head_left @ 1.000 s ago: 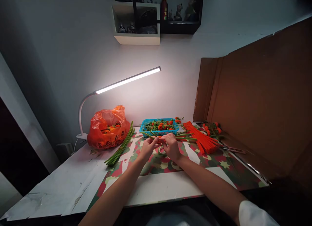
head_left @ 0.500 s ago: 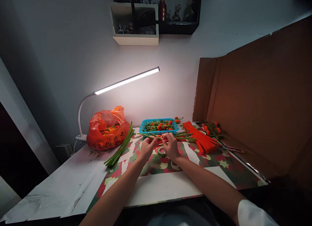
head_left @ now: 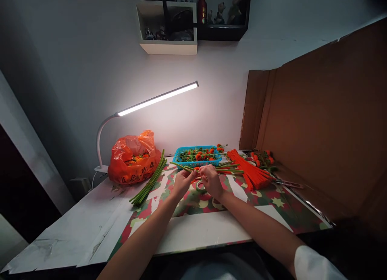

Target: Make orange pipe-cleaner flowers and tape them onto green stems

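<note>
My left hand [head_left: 183, 183] is closed in a pinch on a small orange flower [head_left: 196, 169], its thumb and fingertips pressed together. Right beside it, my right hand [head_left: 211, 182] is also pinched, its fingertips meeting the flower; whatever else it grips is too small to make out. Green stems [head_left: 231, 171] lie on the table just behind both hands, partly covered by them. Under the right hand's fingers sits a roll of green tape [head_left: 200, 186]. A blue basket [head_left: 175, 161] with orange flowers on green stems stands just beyond the hands.
Left of the hands lies a bundle of green stems [head_left: 148, 186], near an orange plastic bag [head_left: 133, 171] of flowers. At right are a fan of red-orange fuzzy strips [head_left: 249, 169], loose orange flowers [head_left: 262, 157] and scissors [head_left: 290, 184]. A lamp [head_left: 157, 98] reaches overhead; cardboard [head_left: 317, 131] walls the right.
The orange flower shows more plainly between my fingertips. The fingers of my right hand have shifted slightly, and a green stem near my left fingertips has changed angle. The view has tilted a little.
</note>
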Available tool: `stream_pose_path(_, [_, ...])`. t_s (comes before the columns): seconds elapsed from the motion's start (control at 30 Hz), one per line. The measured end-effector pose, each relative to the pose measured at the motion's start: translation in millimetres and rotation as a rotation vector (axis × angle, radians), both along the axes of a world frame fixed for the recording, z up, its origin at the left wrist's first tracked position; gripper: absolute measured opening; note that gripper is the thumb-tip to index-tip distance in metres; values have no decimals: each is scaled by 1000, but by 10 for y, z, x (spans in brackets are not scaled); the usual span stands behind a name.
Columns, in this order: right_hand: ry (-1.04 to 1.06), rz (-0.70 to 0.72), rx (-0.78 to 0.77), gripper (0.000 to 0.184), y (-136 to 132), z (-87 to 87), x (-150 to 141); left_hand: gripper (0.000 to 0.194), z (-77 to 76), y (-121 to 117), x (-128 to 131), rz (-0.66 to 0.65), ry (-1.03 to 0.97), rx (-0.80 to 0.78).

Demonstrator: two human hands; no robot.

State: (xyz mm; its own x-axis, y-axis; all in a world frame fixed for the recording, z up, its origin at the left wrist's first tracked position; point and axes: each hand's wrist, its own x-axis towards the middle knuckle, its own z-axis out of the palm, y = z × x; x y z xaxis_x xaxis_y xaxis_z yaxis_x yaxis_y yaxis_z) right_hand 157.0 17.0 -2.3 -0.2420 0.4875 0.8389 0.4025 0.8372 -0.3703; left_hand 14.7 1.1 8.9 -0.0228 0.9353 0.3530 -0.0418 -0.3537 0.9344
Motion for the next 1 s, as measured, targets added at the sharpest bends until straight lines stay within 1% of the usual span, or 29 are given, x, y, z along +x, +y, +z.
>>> stream_pose_path(0.07, [61, 20, -35, 17, 2, 1, -38, 34, 2, -7, 10, 53, 44, 53])
stream_pose_path(0.1, [123, 22, -81, 15, 4, 3, -68, 33, -4, -8, 19, 88, 64, 82])
stream_pose_path(0.17, [288, 34, -218, 16, 10, 13, -143, 31, -21, -10, 39, 165, 97, 134])
stream_pose_path(0.2, [375, 58, -298, 19, 14, 21, -181, 29, -29, -12, 47, 201, 109, 160])
stream_pose_path(0.3, [616, 231, -563, 35, 17, 64, -250, 23, -31, -35, 49, 266, 140, 277])
stream_pose_path(0.37, [709, 375, -812, 44, 12, 108, -245, 15, -4, -67, 33, 289, 209, 369])
stream_pose_path(0.43, [718, 502, -1086, 49, 9, 152, -211, 9, 35, -104, 17, 294, 298, 433])
stream_pose_path(0.47, [701, 560, -1190, 50, 11, 168, -191, 8, 54, -119, 13, 291, 331, 449])
stream_pose_path(0.5, [682, 604, -1259, 51, 16, 177, -174, 8, 69, -130, 13, 288, 345, 457])
stream_pose_path(0.53, [664, 628, -1292, 51, 25, 177, -161, 8, 76, -134, 15, 290, 339, 456])
stream_pose_path(0.57, [656, 625, -1285, 50, 36, 170, -152, 9, 75, -131, 19, 300, 318, 445])
stream_pose_path(0.6, [661, 591, -1241, 49, 48, 156, -146, 11, 66, -120, 22, 319, 286, 421])
stream_pose_path(0.63, [674, 528, -1158, 48, 59, 139, -140, 14, 47, -101, 22, 340, 247, 385])
stream_pose_path(0.67, [681, 443, -1041, 45, 69, 122, -133, 17, 23, -75, 19, 359, 204, 340])
stream_pose_path(0.73, [629, 243, -746, 33, 73, 98, -106, 24, -37, -14, 3, 373, 126, 229])
stream_pose_path(0.8, [448, 77, -450, 18, 57, 95, -68, 29, -87, 42, -18, 353, 61, 134])
stream_pose_path(0.87, [240, -15, -219, 7, 25, 105, -35, 32, -112, 74, -27, 309, 11, 93])
stream_pose_path(0.93, [75, -78, -88, 7, -6, 111, -24, 33, -107, 76, -19, 262, -22, 83])
stream_pose_path(1.0, [-34, -145, -31, 12, -25, 107, -29, 33, -84, 58, -1, 225, -35, 75])
